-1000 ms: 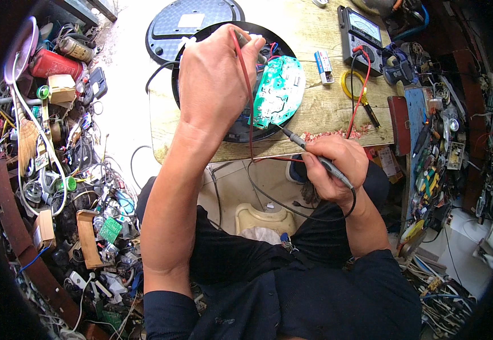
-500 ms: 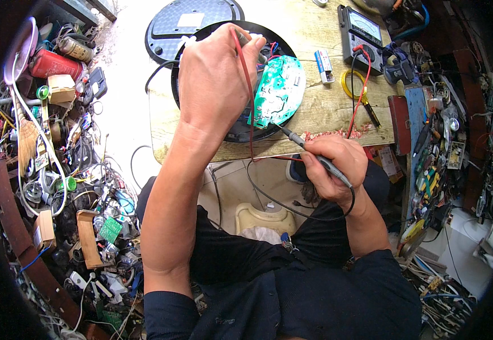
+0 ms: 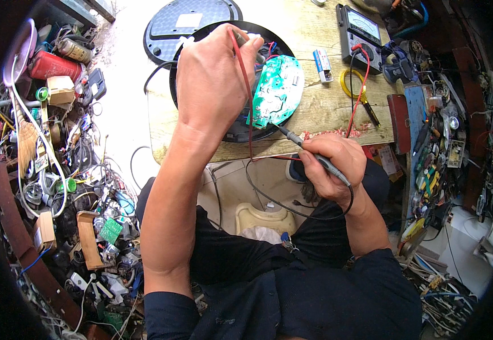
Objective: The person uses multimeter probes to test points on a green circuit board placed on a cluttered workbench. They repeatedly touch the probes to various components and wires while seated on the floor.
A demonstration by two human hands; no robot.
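A green circuit board lies tilted in a round black housing on the wooden table. My left hand is closed on a test probe with a red lead, held over the housing; its tip is hidden behind the hand. Between the thumb and fingers of my right hand is a grey-black test probe with a black lead. Its tip reaches the board's lower edge; whether it touches, I cannot tell. The analog multimeter with red and black leads stands at the table's far right.
Beyond the housing lies a round dark cover. A small blue-white box and a yellow-rimmed magnifying glass rest on the table. Piles of electronic scrap fill the left; tools crowd the right. A cream stool stands below.
The housing, board and both hands sit very slightly further left in the picture. Both probes stay gripped in nearly the same pose.
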